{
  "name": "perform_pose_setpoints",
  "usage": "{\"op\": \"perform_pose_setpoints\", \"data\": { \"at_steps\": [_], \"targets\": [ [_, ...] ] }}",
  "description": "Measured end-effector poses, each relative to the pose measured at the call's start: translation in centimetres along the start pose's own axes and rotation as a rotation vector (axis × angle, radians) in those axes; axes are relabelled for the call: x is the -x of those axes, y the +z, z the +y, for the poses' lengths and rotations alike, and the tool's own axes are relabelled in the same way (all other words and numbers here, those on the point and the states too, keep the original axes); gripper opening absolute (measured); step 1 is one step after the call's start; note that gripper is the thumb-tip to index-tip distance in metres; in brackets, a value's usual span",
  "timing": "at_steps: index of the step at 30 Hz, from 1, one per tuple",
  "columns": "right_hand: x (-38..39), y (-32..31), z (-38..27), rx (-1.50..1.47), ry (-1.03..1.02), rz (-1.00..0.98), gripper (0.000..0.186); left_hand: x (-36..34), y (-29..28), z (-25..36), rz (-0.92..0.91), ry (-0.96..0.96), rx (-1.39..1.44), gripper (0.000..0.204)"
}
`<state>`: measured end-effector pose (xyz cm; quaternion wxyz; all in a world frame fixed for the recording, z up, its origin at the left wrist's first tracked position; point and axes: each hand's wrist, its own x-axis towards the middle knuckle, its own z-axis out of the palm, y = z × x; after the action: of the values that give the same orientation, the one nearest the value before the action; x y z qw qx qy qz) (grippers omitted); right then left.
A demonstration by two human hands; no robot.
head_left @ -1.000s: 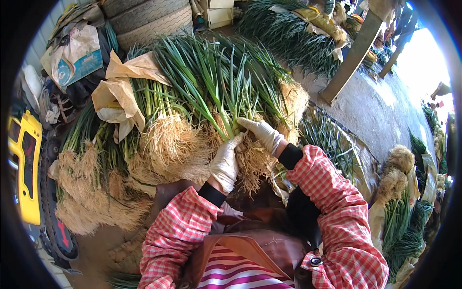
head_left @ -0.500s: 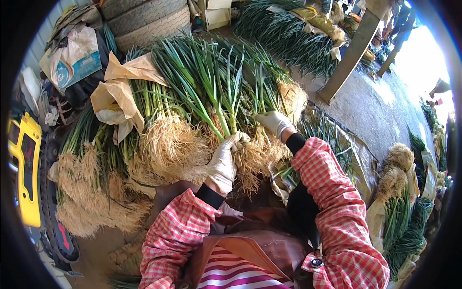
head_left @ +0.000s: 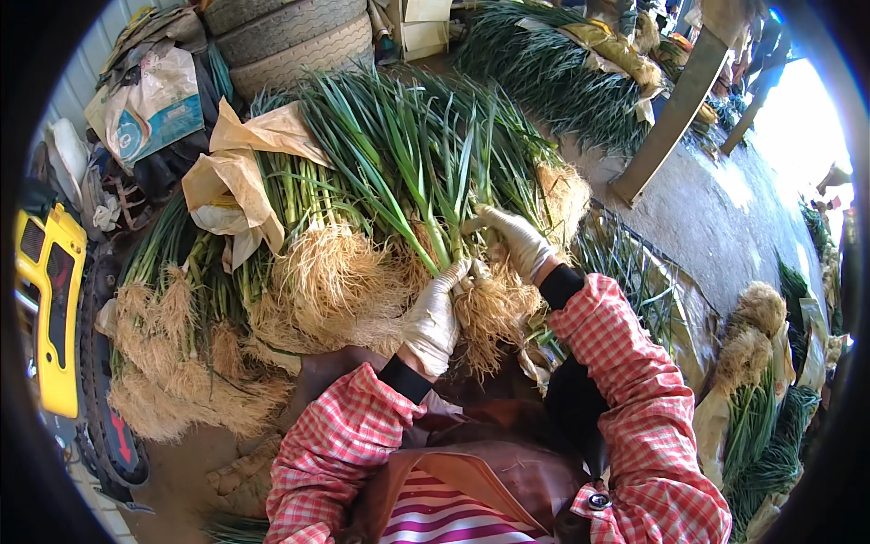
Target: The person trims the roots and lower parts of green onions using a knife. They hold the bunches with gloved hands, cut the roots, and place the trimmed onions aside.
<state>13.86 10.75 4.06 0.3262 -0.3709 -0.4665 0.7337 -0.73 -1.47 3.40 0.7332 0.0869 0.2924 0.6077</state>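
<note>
My gloved left hand (head_left: pixel 431 322) is closed around the white base of green onion stalks (head_left: pixel 438 243), above a tangle of pale roots (head_left: pixel 489 322). My gloved right hand (head_left: pixel 517 240) is just above and right of it, its fingers bent against the stalks; what is between its fingertips is hidden. Long green leaves (head_left: pixel 390 127) fan out away from me. Beside them on the left lie more bunches with thick roots (head_left: pixel 326 267), partly under crumpled brown paper (head_left: pixel 236 195).
Stacked tyres (head_left: pixel 294 50) and bags (head_left: pixel 145 104) stand behind. A yellow machine with a track (head_left: pixel 54 308) is at the left. More onion bunches lie at the back (head_left: pixel 553 82) and right (head_left: pixel 752 408), near metal posts (head_left: pixel 662 127) on the grey floor (head_left: pixel 707 218).
My right hand moved right off the stalk beside my left hand, then slightly back left. My left hand still grips, a little lower in view. The whole view has shifted slightly.
</note>
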Motion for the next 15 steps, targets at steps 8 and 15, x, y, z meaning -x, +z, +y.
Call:
{"op": "perform_pose_setpoints", "data": {
  "at_steps": [8, 15],
  "targets": [
    [-1.4, 2.5, 0.9, -0.190, 0.090, -0.068, 0.036, -0.5, -0.3, -0.7, -0.068, -0.053, 0.053, 0.021],
    [-1.9, 2.3, 0.9, 0.517, -0.096, 0.289, 0.023, -1.2, -1.3, -1.7, 0.124, -0.087, -0.042, 0.019]
  ]
}}
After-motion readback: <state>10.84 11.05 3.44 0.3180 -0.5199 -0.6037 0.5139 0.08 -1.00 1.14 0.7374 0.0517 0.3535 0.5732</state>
